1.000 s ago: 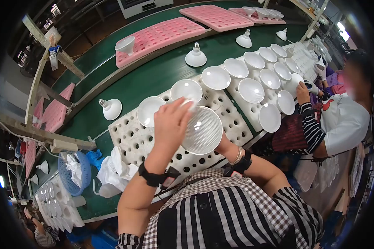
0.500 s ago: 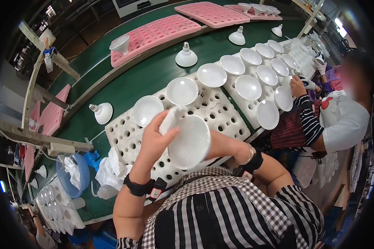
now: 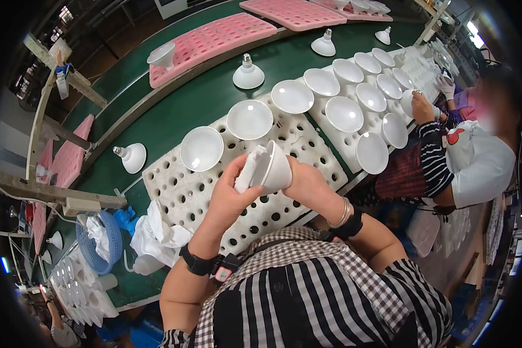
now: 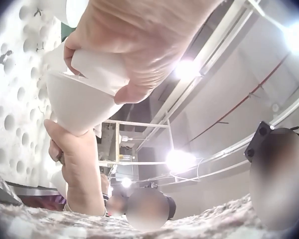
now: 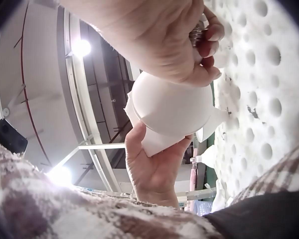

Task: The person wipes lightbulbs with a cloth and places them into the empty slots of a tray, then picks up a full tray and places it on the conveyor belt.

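Note:
A white reflector lamp bulb (image 3: 279,169) is tilted on its side above the foam tray, its wide face turned to the left hand. My right hand (image 3: 308,184) grips it at the narrow end; in the right wrist view the fingers curl round the metal screw base (image 5: 197,34). A folded white cloth (image 3: 252,169) lies across the bulb's face and rim. My left hand (image 3: 225,196) pinches this cloth, thumb on the near side and fingers on the far side, as the left wrist view also shows. The cloth hides most of the bulb's face.
Beneath the hands lies a white foam tray (image 3: 188,194) with holes, some bulbs standing face up along its far edge. Beyond runs a green belt (image 3: 180,113) with upright bulbs. A blue basket (image 3: 115,243) and white cloths (image 3: 156,229) are on the left; another person (image 3: 481,162) works at right.
The bulb has turned from face up to sideways, its face now toward the left hand. The left hand and cloth have moved from above the bulb to its left rim.

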A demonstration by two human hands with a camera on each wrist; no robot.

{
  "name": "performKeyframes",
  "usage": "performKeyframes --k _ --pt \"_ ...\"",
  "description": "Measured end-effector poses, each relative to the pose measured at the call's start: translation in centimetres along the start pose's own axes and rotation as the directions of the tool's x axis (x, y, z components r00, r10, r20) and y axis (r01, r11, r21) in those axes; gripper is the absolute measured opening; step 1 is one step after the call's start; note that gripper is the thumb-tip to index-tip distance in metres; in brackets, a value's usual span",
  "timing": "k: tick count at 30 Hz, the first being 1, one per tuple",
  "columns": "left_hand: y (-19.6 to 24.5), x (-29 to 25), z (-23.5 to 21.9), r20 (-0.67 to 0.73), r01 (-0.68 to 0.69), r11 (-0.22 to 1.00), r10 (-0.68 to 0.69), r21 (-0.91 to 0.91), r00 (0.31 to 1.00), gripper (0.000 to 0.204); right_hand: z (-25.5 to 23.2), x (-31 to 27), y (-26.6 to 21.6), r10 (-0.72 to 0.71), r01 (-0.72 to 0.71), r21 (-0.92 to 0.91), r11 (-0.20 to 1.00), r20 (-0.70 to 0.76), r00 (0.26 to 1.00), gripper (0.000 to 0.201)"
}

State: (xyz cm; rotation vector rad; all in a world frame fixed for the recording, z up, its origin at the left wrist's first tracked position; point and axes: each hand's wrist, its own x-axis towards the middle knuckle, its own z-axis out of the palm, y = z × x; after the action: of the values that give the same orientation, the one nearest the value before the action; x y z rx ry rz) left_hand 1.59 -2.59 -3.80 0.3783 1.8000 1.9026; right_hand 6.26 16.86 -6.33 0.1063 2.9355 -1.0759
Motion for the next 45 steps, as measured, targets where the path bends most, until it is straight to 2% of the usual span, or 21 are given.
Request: performKeyframes --k 4,7,9,10,11,12,13,15,18,21,25,27,29,31,32,35,37,39,40,42,45 --pt "-0.4 -0.1 -0.1 -0.003 0.022 1.0 -0.022 -0.004 1.0 0.066 -0.1 0.0 -0.1 0.033 -0.032 -0.025 0.999 0.046 0.998 0.043" --pt "-0.2 -0.2 -0.6 0.022 0.041 0.998 -0.04 -0.045 0.999 0.067 0.1 0.0 0.6 -0.012 0.011 0.018 1.0 0.048 0.999 0.045" --pt "-0.3 -0.4 -1.0 0.006 0.048 0.999 -0.048 -0.009 0.999 0.067 0.0 -0.1 1.4 -0.268 0.223 0.31 0.924 0.112 0.957 0.055" --pt "0.0 -0.5 -1.3 0.004 0.049 0.999 -0.049 -0.01 0.999 0.067 -0.3 -0.2 1.7 -0.269 0.223 0.311 0.924 0.115 0.956 0.055" --pt "0.5 -0.8 -1.5 0.039 0.069 0.995 -0.067 -0.068 0.997 0.067 -1.2 -0.4 1.2 -0.142 -0.177 0.658 0.732 0.401 0.905 0.061" --pt "1.0 -1.1 -1.6 0.076 0.094 0.988 -0.085 -0.126 0.994 0.067 -1.7 -0.5 1.0 -0.154 -0.591 0.726 0.352 0.668 0.728 0.068" --pt "1.3 -1.2 -1.6 0.074 0.097 0.987 -0.088 -0.129 0.993 0.067 -1.8 -0.5 1.3 -0.153 -0.595 0.723 0.352 0.671 0.725 0.068" --pt "1.7 -1.3 -1.6 0.168 0.084 0.993 -0.07 -0.081 0.983 0.067 -1.9 -0.5 1.7 -0.255 -0.74 0.628 0.239 0.776 0.577 0.074" --pt "1.4 -1.5 -1.6 0.163 0.083 0.996 -0.075 -0.041 0.984 0.066 -1.5 -1.2 1.5 -0.166 -0.694 0.654 0.302 0.753 0.637 0.073" --pt "0.9 -2.1 -1.5 0.18 0.13 0.991 -0.129 0.008 0.975 0.064 -1.5 -2.2 1.4 -0.1 -0.673 0.645 0.363 0.745 0.66 0.072" --pt "-1.1 -3.3 -1.2 0.203 0.145 0.988 -0.154 0.06 0.967 0.063 -0.9 -3.8 2.0 -0.15 -0.701 0.612 0.366 0.783 0.604 0.075" --pt "-1.3 -3.6 -0.6 0.226 0.187 0.979 -0.202 0.087 0.953 0.064 -0.9 -4.5 2.0 -0.058 -0.67 0.606 0.429 0.759 0.649 0.079" --pt "-1.3 -4.0 -0.4 0.221 0.197 0.974 -0.217 0.11 0.951 0.064 -0.2 -5.2 2.5 -0.043 -0.681 0.568 0.461 0.781 0.623 0.081" --pt "-1.6 -4.0 -0.6 0.286 0.257 0.96 -0.279 0.111 0.917 0.07 2.0 -6.2 4.2 -0.101 -0.546 0.632 0.549 0.699 0.707 0.08" --pt "-1.8 -4.0 -0.8 0.31 0.261 0.959 -0.282 0.108 0.908 0.071 -0.2 -5.9 1.9 -0.044 -0.635 0.578 0.513 0.756 0.653 0.081" --pt "-1.6 -3.9 -0.3 0.303 0.241 0.962 -0.269 0.127 0.914 0.073 0.4 -6.1 3.0 -0.049 -0.674 0.552 0.491 0.79 0.611 0.082" --pt "-1.6 -3.8 -0.1 0.299 0.235 0.965 -0.261 0.12 0.918 0.073 0.9 -6.3 3.4 -0.052 -0.659 0.57 0.49 0.774 0.631 0.083" --pt "-0.5 -3.5 0.3 0.292 0.229 0.967 -0.253 0.113 0.922 0.074 1.2 -6.5 3.3 -0.062 -0.514 0.582 0.63 0.698 0.713 0.085" --pt "0.3 -3.2 0.5 0.267 0.26 0.954 -0.291 0.148 0.918 0.07 1.3 -6.5 3.1 -0.063 -0.514 0.581 0.631 0.699 0.713 0.085" --pt "0.9 -2.6 0.9 0.24 0.293 0.939 -0.331 0.181 0.913 0.066 1.2 -6.7 2.4 -0.097 -0.379 0.604 0.701 0.607 0.789 0.088" --pt "0.5 -2.1 0.8 0.247 0.308 0.942 -0.333 0.132 0.91 0.069 0.0 -6.4 1.1 -0.033 -0.435 0.555 0.709 0.643 0.765 0.09"
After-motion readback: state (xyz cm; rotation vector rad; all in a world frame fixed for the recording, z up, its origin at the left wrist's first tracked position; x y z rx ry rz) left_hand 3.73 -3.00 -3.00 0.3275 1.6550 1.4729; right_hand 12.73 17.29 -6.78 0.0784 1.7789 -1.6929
